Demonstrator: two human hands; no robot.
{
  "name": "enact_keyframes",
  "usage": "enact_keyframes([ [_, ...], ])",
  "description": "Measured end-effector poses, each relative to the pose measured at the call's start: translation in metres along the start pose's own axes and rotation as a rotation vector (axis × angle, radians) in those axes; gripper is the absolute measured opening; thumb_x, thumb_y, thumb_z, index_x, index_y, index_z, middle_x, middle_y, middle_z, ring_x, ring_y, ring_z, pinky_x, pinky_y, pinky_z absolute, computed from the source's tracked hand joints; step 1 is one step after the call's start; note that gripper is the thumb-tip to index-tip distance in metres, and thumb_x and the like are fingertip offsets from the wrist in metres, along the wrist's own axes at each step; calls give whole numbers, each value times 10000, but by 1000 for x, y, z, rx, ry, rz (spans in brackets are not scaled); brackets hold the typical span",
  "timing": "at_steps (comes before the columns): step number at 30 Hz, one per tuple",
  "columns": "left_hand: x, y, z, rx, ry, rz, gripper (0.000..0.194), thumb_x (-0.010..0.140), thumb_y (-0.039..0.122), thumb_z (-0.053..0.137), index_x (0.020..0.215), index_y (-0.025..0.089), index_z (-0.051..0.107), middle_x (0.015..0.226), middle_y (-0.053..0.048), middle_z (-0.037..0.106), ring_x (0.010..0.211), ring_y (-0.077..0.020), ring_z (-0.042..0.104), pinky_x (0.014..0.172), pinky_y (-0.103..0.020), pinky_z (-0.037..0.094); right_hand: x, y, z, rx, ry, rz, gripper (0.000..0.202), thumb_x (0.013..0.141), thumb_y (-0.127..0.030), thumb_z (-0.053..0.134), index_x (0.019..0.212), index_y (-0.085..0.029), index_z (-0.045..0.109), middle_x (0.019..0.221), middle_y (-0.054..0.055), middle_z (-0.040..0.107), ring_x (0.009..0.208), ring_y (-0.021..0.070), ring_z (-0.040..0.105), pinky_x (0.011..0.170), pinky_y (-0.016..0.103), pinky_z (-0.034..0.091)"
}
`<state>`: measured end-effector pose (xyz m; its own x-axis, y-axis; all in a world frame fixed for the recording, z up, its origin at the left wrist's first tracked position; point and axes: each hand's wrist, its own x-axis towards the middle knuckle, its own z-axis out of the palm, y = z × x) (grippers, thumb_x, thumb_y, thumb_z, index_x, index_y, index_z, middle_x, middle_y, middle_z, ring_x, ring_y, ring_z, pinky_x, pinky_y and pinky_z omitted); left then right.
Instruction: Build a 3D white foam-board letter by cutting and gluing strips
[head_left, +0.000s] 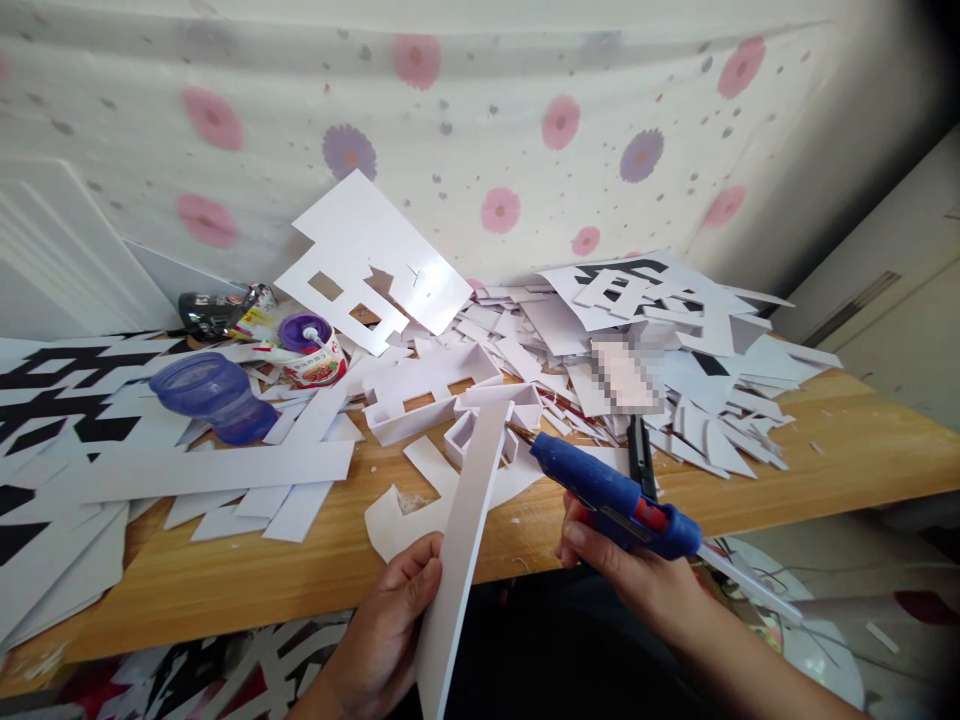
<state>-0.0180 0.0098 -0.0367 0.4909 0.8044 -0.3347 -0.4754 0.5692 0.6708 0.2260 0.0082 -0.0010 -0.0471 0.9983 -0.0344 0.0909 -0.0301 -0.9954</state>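
Your left hand (397, 600) grips a long white strip (466, 545) slanting up over the worktop (532, 548); your right hand (634, 570) is wrapped around a blue glue gun (611, 492), nozzle near the strip's far end. Behind that end, a small walled piece (529, 398) and a larger walled frame (397, 425) already have upright sides, so part of the building looks done. The strip seems unattached, though you can't tell whether it touches the small piece, or whether it carries glue. Many flat offcuts (304, 510) lie loose. The purple jar (214, 395) shows no clear contents; the red-labelled tub (324, 368) has a purple cup (289, 333) at its mouth, with something white in it.
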Motion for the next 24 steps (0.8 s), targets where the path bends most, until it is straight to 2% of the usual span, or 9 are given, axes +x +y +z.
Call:
enact_keyframes([
  [11, 0, 2, 3, -15, -17, 19, 295, 785, 412, 750, 776, 156, 604, 558, 41, 498, 447, -50, 379, 502, -178, 349, 2, -13, 2, -58, -76, -93, 319, 833, -516, 630, 793, -219, 520, 700, -5, 563, 634, 164, 574, 616, 304, 488],
  [18, -3, 3, 5, -20, -23, 27, 288, 784, 412, 751, 781, 158, 615, 552, 43, 496, 443, -49, 378, 512, -179, 363, -1, -8, 3, -133, -31, -134, 290, 839, -488, 632, 783, -216, 549, 714, 7, 583, 658, 170, 577, 623, 299, 481],
  [24, -3, 4, 4, -39, -45, 50, 270, 797, 394, 741, 775, 155, 618, 571, 31, 521, 449, -52, 410, 481, -169, 338, -4, -1, 2, -245, 11, -203, 286, 855, -477, 614, 735, -220, 583, 749, 35, 614, 804, 225, 617, 776, 354, 506],
])
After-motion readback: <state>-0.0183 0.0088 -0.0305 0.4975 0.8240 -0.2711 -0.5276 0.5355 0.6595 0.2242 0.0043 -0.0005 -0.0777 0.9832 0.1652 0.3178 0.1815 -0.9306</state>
